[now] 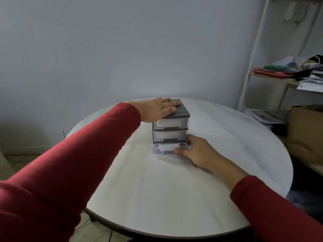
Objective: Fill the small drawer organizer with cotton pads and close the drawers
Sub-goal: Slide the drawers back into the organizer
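A small three-drawer organizer, grey frame with clear drawers, stands mid-table. My left hand lies flat on its grey top, fingers apart. The top and middle drawers sit flush; white cotton pads show faintly through their fronts. The bottom drawer sticks out a little toward me, with white cotton pads visible inside. My right hand is on that drawer's right front corner, thumb against its front face and fingers along the right side.
The organizer rests on a round white table. A white shelf unit with papers and clothes stands at the right. A brown paper bag sits beside the table's right edge.
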